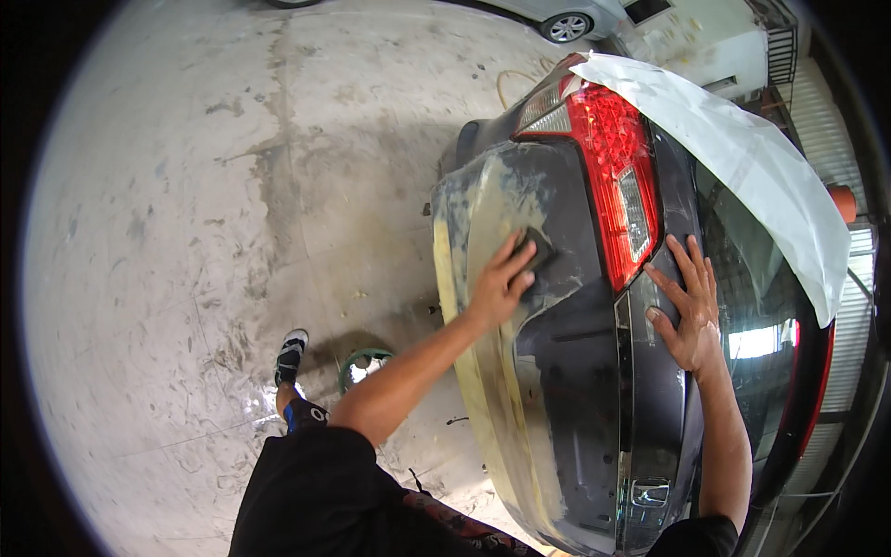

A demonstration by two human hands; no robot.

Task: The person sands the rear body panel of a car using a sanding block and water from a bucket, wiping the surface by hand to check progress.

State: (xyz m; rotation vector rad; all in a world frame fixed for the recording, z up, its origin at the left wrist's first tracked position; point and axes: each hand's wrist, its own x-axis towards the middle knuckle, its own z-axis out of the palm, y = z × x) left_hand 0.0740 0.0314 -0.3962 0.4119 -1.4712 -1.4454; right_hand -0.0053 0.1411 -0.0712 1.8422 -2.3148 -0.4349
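Observation:
My left hand (501,283) is closed on a dark sanding block (534,251), pressed against the car's rear bumper (575,381). Around the block the bumper shows a sanded patch (497,200) of beige and bluish-grey, with dull dark grey paint beside it. To the right, my right hand (689,306) rests on the trunk lid with its fingers spread and holds nothing. Between the hands and farther off is the red and clear tail light (617,167). A pale yellow band (469,371) runs along the bumper's lower edge.
White sheeting (733,148) drapes over the car's far side and rear window (756,269). A round green-rimmed container (364,367) stands on the stained concrete floor (186,278), near my shoe (291,353). Another car (566,26) is parked at the far end.

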